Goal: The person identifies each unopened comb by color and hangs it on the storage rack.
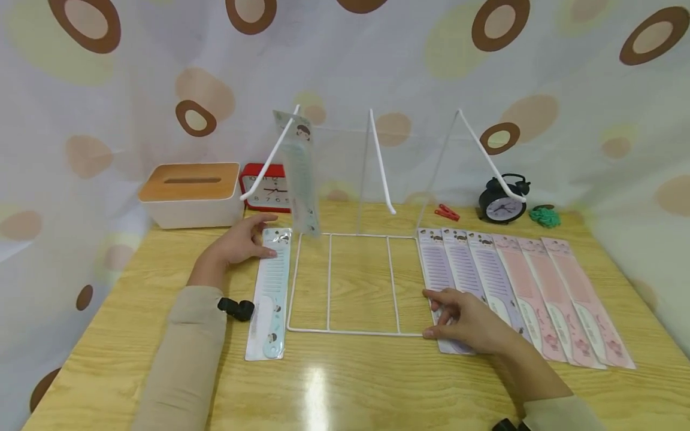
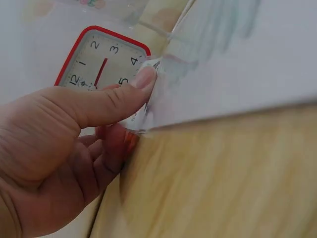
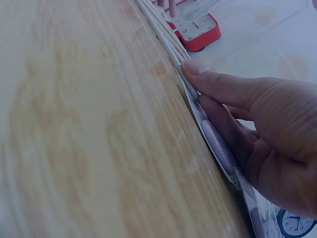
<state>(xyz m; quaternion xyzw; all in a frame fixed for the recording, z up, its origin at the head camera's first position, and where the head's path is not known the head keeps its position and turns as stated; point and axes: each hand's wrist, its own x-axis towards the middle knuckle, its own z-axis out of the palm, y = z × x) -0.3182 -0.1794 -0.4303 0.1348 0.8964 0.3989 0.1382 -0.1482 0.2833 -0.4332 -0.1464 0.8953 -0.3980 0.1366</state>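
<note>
At the left, a blue comb in a clear-and-white package (image 1: 272, 287) lies on the table. My left hand (image 1: 237, 242) pinches that package near its top edge, thumb over the face in the left wrist view. A white wire rack (image 1: 356, 331) stands in the middle with three slanted prongs. From the left prong hangs a packaged pale green-blue comb (image 1: 300, 173). My right hand (image 1: 469, 317) grips the rack's base wire at the near right corner, thumb on the wire (image 3: 181, 64) in the right wrist view. It partly covers the leftmost purple comb package (image 1: 434, 257).
Several purple and pink comb packages (image 1: 579, 299) lie fanned at the right. Behind stand a tissue box (image 1: 194, 209), a red clock (image 1: 259, 187) and a black alarm clock (image 1: 502, 206). A red clip (image 1: 447, 212) and green bundle (image 1: 545, 216) lie near the curtain.
</note>
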